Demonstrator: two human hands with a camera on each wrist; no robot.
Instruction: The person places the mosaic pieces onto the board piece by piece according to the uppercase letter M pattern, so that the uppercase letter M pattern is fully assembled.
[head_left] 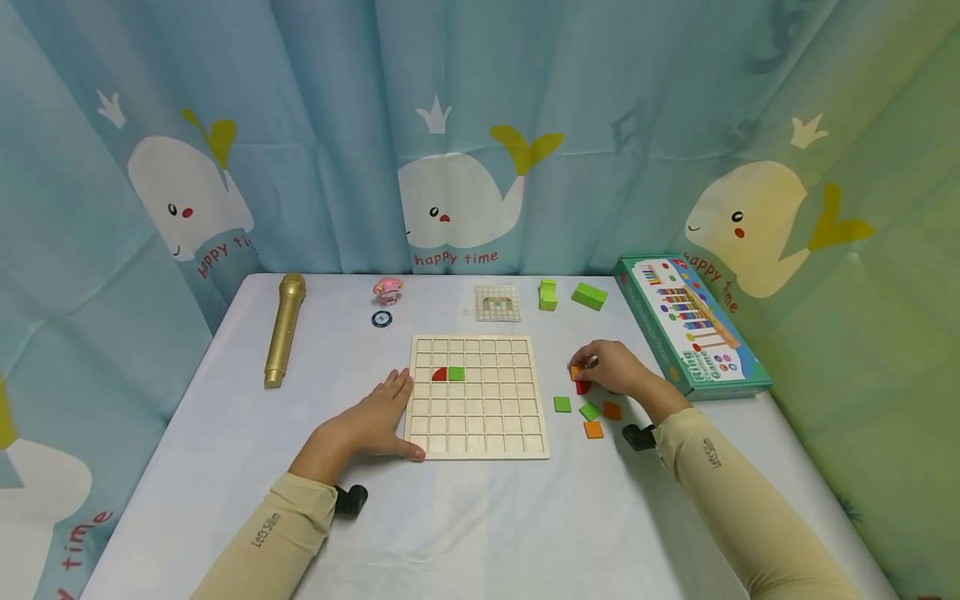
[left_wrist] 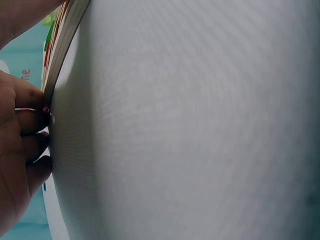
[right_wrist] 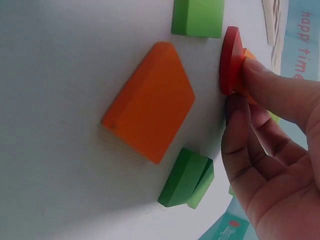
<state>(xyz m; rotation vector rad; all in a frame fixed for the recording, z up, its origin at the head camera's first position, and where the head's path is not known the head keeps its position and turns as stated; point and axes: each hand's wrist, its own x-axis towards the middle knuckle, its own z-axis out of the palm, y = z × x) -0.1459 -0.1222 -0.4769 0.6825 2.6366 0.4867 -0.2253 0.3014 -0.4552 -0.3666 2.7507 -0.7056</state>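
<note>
Whale curtains hang behind the white desk [head_left: 225, 433]. At the desk's middle lies the wooden board [head_left: 480, 396]; the left hand [head_left: 378, 417] lies flat against its left edge. Near the right edge, the right hand [head_left: 618, 367] pinches a red piece [right_wrist: 230, 60].

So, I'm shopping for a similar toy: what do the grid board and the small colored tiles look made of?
Grid board: pale unpainted wood, judging by its light, matte look. Orange tile and red piece: probably painted wood, thick, with smooth, even matte color; plastic can't be ruled out.
</note>
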